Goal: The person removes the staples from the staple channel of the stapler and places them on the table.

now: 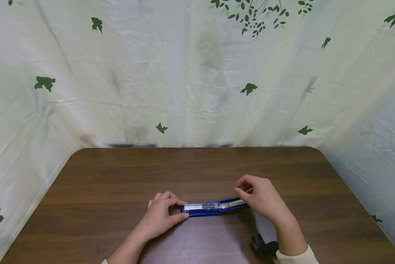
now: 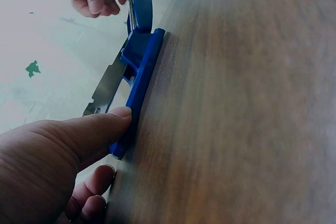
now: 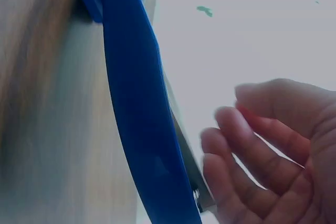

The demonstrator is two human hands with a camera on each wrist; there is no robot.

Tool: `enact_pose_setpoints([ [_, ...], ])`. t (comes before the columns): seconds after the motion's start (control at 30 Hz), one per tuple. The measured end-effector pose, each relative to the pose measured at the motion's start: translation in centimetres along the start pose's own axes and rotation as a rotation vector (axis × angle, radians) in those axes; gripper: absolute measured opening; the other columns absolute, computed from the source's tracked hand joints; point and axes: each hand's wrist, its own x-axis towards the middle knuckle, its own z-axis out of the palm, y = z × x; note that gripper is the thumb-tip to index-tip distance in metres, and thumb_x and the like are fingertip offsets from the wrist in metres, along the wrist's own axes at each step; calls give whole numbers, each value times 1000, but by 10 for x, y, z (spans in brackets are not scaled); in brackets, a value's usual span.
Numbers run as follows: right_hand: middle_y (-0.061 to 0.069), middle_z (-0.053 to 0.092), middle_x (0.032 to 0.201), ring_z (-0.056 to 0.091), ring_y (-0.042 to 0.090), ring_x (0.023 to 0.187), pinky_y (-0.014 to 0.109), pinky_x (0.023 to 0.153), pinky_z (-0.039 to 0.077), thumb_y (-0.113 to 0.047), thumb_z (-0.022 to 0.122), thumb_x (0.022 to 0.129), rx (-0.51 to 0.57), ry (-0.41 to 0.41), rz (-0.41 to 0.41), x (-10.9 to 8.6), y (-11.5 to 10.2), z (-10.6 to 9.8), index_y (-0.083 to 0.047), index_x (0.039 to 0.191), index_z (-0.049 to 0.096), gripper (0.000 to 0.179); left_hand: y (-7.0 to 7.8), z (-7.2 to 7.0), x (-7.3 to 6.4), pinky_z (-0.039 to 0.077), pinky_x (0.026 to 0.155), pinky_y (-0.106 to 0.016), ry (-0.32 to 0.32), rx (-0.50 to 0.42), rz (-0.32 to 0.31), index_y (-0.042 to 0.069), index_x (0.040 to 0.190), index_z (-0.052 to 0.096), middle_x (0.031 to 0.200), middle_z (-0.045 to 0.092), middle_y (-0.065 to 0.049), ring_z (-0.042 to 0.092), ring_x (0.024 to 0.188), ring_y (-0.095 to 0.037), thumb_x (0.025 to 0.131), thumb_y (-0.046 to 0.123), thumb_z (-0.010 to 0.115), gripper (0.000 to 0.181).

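Observation:
A blue stapler [image 1: 202, 212] lies on the table, swung wide open, its metal staple channel [image 1: 202, 206] facing up. My left hand [image 1: 159, 216] pinches the left end of its base between thumb and fingers. In the left wrist view the thumb presses on the blue base [image 2: 140, 95], and the top arm [image 2: 143, 6] angles upward beyond the hinge. Beside the raised top arm [image 3: 139, 98] is my right hand [image 3: 268, 156], fingers loosely bent and nothing between them. In the head view this right hand covers the arm's far end.
The brown wooden table [image 1: 118, 172] has rounded back corners. Behind it and at both sides hangs a pale curtain [image 1: 184, 73] with green leaf and bird prints. A black device [image 1: 265, 246] sits at the right wrist, low over the table.

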Motion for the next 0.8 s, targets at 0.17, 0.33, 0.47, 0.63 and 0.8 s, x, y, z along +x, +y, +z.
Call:
enact_pose_setpoints([
  [0.17, -9, 67, 79, 60, 7, 74, 28, 71, 51, -21, 75, 93, 28, 63, 13, 0, -13, 10, -14, 90, 73, 7, 0, 0, 0, 29, 84, -34, -2, 0, -4, 35, 97, 79, 92, 57, 22, 47, 95, -7, 75, 34, 91, 25],
  [0.33, -12, 62, 71, 55, 6, 67, 25, 65, 48, -18, 78, 90, 30, 78, -2, -2, -26, 27, -21, 83, 72, 10, 0, 0, 0, 29, 85, -35, -4, -3, -8, 35, 97, 79, 93, 57, 23, 47, 95, -8, 75, 34, 91, 25],
  [0.47, -15, 56, 63, 50, 3, 58, 22, 58, 44, -18, 77, 90, 14, 59, -29, -5, -34, 41, -23, 79, 70, 15, 1, 0, 0, 29, 85, -35, -6, -3, -8, 35, 97, 79, 93, 57, 23, 48, 96, -8, 75, 33, 91, 25],
  [0.63, -14, 54, 57, 47, 1, 50, 22, 50, 41, -20, 75, 92, 31, 26, -47, -7, -38, 55, -21, 80, 70, 13, 1, 0, 0, 29, 84, -34, -3, -3, -2, 35, 97, 79, 93, 57, 23, 48, 95, -8, 75, 33, 91, 25],
  [0.8, -11, 55, 53, 49, 2, 38, 25, 39, 42, -18, 71, 95, 127, -44, -49, -7, -39, 64, -15, 84, 70, 12, 1, -1, 0, 29, 83, -33, -7, -6, -1, 35, 97, 78, 93, 58, 22, 48, 95, -7, 76, 34, 90, 24],
])
